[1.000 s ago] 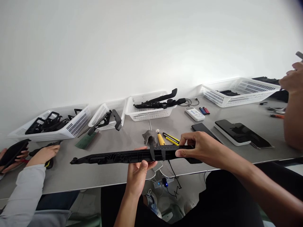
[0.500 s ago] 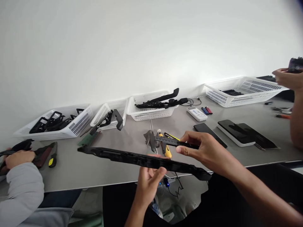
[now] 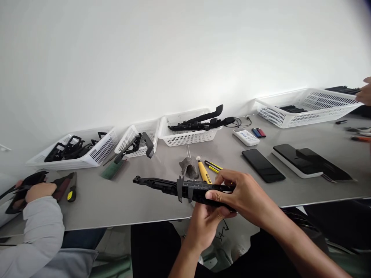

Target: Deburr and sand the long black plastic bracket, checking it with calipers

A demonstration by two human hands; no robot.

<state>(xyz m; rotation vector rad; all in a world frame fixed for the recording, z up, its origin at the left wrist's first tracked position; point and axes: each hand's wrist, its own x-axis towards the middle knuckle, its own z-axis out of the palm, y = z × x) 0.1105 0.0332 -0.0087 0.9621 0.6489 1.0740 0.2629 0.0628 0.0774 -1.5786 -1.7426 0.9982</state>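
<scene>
A long black plastic part (image 3: 156,185) lies across my left hand (image 3: 204,227), whose fingers and thumb grip it from below near its right end. My right hand (image 3: 239,193) holds a dark caliper (image 3: 197,185) between thumb and fingers. The caliper's jaws point down over the middle of the black part, one on either side of a short stretch of it. Whether they touch the part I cannot tell. Behind the hands, a crumpled grey piece (image 3: 189,168), a yellow-handled tool (image 3: 204,172) and a yellow-black cutter (image 3: 213,166) lie on the grey table (image 3: 124,208).
White baskets with black parts stand along the wall: left (image 3: 102,148), centre-left (image 3: 130,133), centre (image 3: 185,139) and right (image 3: 290,119). Phones (image 3: 263,165) lie at right, near a white device (image 3: 246,137). Another person's hand (image 3: 42,191) is at left; another's (image 3: 364,92) at far right.
The caliper has moved down and left onto the black part. My left hand and the part have shifted right, closer to my right hand. The hand at far right has drawn back.
</scene>
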